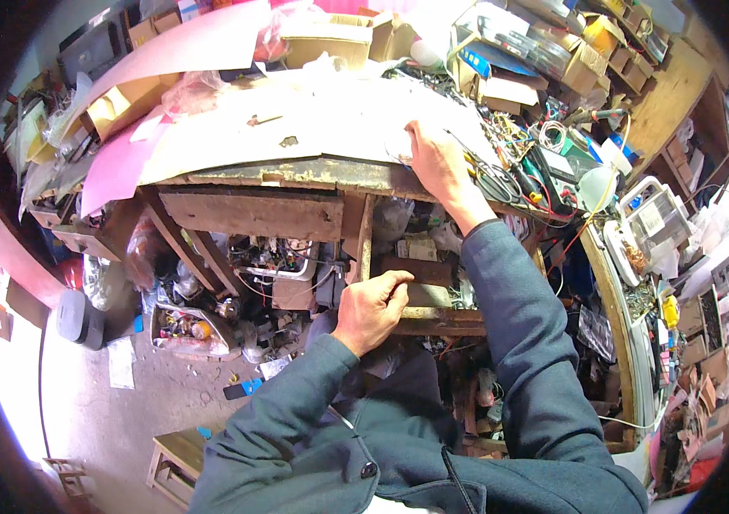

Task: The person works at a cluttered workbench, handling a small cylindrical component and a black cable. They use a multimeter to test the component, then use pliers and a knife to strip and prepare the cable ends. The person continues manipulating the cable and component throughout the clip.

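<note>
My right hand (438, 163) is over the front part of the workbench top (330, 116), its fingers closed in a pinch. Whatever they hold, if anything, is too small to make out. A pulled-out wooden drawer (441, 320) lies below, with small boxes and plastic bags inside. Above the drawer's front left corner is my left hand (373, 310), curled closed with the thumb on top. I cannot tell whether it touches the drawer or holds something. Black test leads (494, 182) lie on the bench just right of my right hand.
A multimeter (553, 163), tangled wires and tools crowd the bench's right side. Cardboard boxes (327, 44) line the back. Pink sheets (120, 163) hang over the left edge. On the floor are a bin of parts (189, 332) and a wooden stool (178, 454).
</note>
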`<state>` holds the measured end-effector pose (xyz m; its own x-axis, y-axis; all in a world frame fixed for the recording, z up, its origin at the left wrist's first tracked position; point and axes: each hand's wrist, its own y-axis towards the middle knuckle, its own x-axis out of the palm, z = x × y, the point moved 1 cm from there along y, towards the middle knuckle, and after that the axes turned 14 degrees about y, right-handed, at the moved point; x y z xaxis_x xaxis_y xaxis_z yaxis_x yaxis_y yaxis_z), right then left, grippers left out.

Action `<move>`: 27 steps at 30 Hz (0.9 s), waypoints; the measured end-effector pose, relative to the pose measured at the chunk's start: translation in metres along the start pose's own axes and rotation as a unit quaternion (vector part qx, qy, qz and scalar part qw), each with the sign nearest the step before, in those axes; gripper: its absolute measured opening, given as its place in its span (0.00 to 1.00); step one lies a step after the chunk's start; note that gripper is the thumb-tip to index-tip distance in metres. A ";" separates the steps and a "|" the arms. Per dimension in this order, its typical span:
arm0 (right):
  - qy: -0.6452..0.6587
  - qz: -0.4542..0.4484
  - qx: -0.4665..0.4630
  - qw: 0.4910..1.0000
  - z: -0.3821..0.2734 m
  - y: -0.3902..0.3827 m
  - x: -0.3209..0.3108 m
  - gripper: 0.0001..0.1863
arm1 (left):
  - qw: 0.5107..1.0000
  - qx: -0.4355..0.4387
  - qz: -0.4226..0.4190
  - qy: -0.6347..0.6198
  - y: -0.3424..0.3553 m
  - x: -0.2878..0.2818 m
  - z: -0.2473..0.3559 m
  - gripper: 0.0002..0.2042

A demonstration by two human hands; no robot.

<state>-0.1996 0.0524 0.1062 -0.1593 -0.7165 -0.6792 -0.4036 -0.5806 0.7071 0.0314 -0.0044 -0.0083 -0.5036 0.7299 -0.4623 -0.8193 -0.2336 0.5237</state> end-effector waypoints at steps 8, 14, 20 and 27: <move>0.062 0.073 -0.133 0.986 -0.049 -0.031 -0.033 0.06 | 0.971 -0.109 -0.065 -0.205 0.006 -0.010 -0.010 0.11; 0.122 0.024 -0.177 0.976 -0.105 -0.097 -0.044 0.08 | 0.795 -0.251 -0.001 -0.552 0.024 -0.069 -0.029 0.23; 0.143 -0.028 -0.155 0.977 -0.125 -0.143 -0.036 0.09 | 0.807 -0.229 0.030 -0.543 0.015 -0.108 -0.017 0.09; 0.180 -0.047 -0.116 0.976 -0.134 -0.153 -0.022 0.11 | 0.817 -0.234 0.060 -0.524 -0.005 -0.109 -0.016 0.08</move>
<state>-0.0141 0.1052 0.0394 0.2122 -0.7210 -0.6596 -0.1806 -0.6923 0.6986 0.0862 -0.0931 0.0283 -0.2776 0.7755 0.5670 -0.9198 -0.3850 0.0762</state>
